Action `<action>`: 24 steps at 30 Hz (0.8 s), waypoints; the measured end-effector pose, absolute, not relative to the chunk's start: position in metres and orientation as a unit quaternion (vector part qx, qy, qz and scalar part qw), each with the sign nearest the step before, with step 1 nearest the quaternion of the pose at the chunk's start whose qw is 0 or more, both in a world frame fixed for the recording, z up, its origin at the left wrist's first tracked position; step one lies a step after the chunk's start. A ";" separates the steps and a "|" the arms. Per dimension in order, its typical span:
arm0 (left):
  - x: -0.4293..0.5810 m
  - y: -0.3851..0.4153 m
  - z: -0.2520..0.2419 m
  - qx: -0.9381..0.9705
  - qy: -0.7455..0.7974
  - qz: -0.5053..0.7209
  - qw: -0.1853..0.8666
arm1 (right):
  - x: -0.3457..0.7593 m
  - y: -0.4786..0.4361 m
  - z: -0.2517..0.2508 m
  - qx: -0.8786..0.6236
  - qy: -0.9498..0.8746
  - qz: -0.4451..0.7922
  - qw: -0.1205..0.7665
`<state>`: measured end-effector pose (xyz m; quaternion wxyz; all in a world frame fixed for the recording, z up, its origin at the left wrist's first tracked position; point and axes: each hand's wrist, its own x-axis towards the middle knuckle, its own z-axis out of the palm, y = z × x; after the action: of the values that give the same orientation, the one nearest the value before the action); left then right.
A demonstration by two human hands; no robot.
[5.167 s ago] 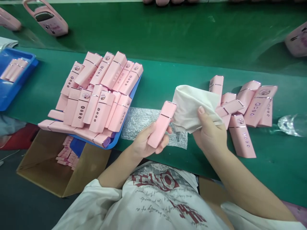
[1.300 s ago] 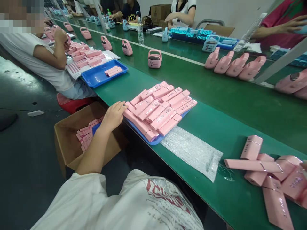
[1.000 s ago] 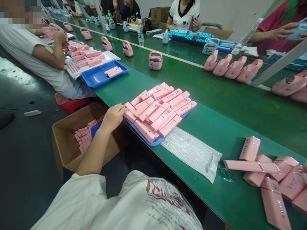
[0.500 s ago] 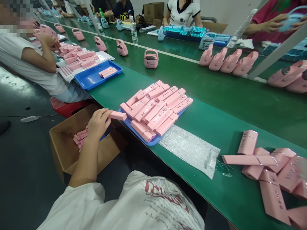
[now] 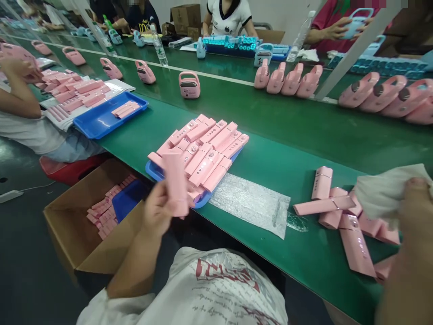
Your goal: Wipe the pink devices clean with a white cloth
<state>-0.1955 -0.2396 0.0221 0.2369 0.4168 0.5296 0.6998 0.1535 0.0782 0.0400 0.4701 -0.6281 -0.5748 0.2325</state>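
My left hand (image 5: 158, 207) grips a pink bar-shaped handset (image 5: 176, 180), held upright and slightly blurred above the table's near edge. Just beyond it, a blue tray (image 5: 203, 201) carries a heap of similar pink handsets (image 5: 206, 169), several with a row of buttons. At the right edge my right hand (image 5: 414, 203) is closed on a white cloth (image 5: 385, 192); most of its fingers are hidden. Under and beside the cloth lies a loose pile of pink handsets (image 5: 355, 243) on the green table.
Bubble wrap (image 5: 250, 203) lies between tray and pile. A cardboard box (image 5: 67, 230) with pink pieces stands low on the left. Another blue tray (image 5: 91, 122) sits near a co-worker's arm (image 5: 20, 90). Pink speakers with handles (image 5: 189, 85) line the far side; more people sit opposite.
My left hand has moved right with the handset and turned it upright. My right hand has come into view with a white cloth over the loose pile. The view has swung right.
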 end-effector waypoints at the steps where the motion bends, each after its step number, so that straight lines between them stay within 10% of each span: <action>1: -0.181 -0.223 0.022 0.419 0.511 0.686 0.305 | 0.149 0.075 0.039 -0.634 -0.569 0.215 0.477; 15: -0.093 -0.098 -0.010 0.432 0.538 0.563 0.455 | 0.090 0.014 -0.002 -0.473 -0.439 0.623 0.442; 24: -0.095 -0.097 -0.025 0.412 0.566 0.583 0.412 | 0.090 -0.026 -0.007 -0.264 -0.821 0.253 0.438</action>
<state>-0.0950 -0.0965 -0.0253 0.4119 0.4121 0.5664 0.5828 0.0904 -0.0256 -0.0069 0.4381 -0.2637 -0.8213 0.2532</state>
